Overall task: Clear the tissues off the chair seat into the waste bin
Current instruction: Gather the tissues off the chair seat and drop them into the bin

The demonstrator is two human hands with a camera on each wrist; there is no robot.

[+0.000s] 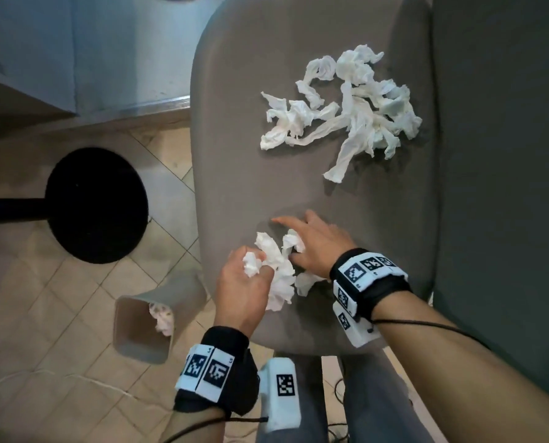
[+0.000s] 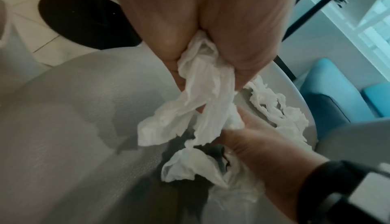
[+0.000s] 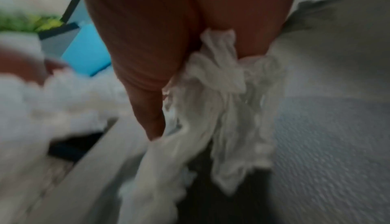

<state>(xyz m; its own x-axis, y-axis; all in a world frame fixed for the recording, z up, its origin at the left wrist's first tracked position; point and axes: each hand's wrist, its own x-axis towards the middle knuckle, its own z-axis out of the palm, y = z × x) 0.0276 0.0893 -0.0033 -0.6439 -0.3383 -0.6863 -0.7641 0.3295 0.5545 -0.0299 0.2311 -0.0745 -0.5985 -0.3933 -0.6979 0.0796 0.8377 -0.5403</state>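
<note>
On the grey chair seat [image 1: 235,155] a big heap of crumpled white tissues [image 1: 346,103] lies at the far right. At the seat's near edge my left hand [image 1: 254,266] grips a wad of tissues [image 1: 279,273], which hangs out of the fist in the left wrist view [image 2: 202,84]. Right beside it my right hand [image 1: 295,244] holds more tissue [image 3: 227,94] under curled fingers, index finger stretched out. The two hands almost touch. The grey waste bin [image 1: 129,340] stands on the floor left of the seat, with tissue inside [image 1: 163,318].
A black round stand base [image 1: 95,204] with its pole sits on the tiled floor left of the chair, beyond the bin. The chair's backrest [image 1: 503,155] rises along the right. Cables trail over the floor near my legs.
</note>
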